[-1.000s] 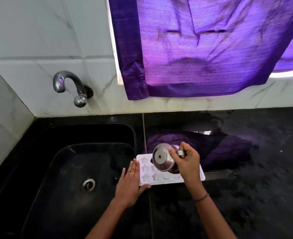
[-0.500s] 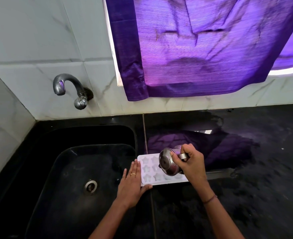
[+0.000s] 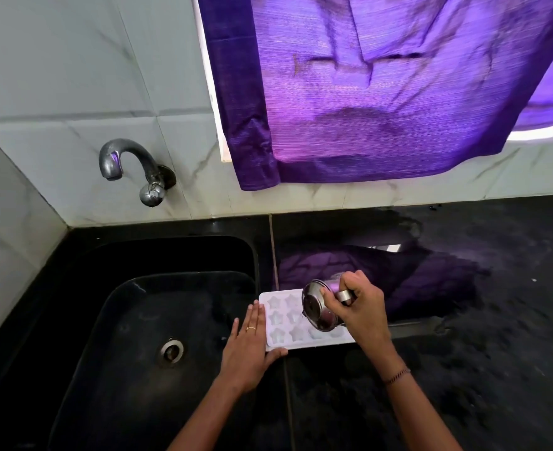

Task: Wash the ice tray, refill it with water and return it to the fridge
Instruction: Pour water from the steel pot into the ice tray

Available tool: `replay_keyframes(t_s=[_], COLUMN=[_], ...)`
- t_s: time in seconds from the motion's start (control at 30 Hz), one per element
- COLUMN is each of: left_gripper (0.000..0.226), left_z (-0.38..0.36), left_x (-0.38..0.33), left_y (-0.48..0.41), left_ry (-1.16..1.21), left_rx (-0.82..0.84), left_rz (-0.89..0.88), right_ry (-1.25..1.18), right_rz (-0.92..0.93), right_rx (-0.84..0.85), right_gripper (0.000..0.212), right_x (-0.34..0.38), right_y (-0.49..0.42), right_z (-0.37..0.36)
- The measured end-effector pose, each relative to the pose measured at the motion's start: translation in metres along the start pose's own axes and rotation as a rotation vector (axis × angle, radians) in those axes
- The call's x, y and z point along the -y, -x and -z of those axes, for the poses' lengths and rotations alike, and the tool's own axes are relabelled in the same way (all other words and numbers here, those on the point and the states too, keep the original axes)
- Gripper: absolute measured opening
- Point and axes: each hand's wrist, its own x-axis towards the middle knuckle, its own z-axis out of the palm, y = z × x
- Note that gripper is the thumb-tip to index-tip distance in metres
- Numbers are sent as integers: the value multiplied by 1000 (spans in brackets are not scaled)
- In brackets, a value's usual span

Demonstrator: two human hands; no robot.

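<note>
White plastic star-moulded ice tray (image 3: 280, 320) lay left-right at the black worktop (image 3: 464, 385)'s sink edge; the straight-fingered left hand (image 3: 247, 346) braced its left end, while the right hand (image 3: 363, 314) clamped a round steel cup (image 3: 317, 310) tilted above.

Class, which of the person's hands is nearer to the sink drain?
Left. The left hand lies flat at the sink-side edge of the ice tray, just right of the drain. The right hand is farther right, holding a tilted steel cup over the tray.

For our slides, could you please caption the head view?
Right hand tips steel cup over ice tray; left hand steadies it.
</note>
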Motion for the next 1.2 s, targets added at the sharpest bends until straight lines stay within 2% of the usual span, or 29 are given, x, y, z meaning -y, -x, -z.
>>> replay_keyframes(t_s=[0.23,0.37,0.47,0.53,0.63,0.73,0.93,1.1,1.2], left_gripper=[108,111,115,106,102,107,111,116,111], left_z=[0,-1,-1,-1,0,0,1,2,2], left_x=[0,1,1,0,-1,-1,0,-1,-1], left_y=[0,0,1,0,-1,0,1,1,1], left_ry=[-15,-16,-14,-19,-18,-17,-31,-36,-42], left_rx=[2,5,4,3,3,4,12,9,13], left_rz=[-4,-9,-1,4,8,7,-7,-5,-4], right_ry=[-20,-99,-156,-171,-123,-67,24,49,58], right_rz=[-6,-78,-158,-195,-153,-89,-68,-29,-22], right_rx=[-3,-61,-102,-126,-117,-86,-59,-60,-60], right_gripper=[50,54,49,52,52,49,50,42,42], right_x=[-3,-3,-7,-10,-10,-10,-13,-17,-18], right_y=[0,0,1,1,1,2,2,3,3], right_z=[-1,0,1,3,6,11,16,18,19])
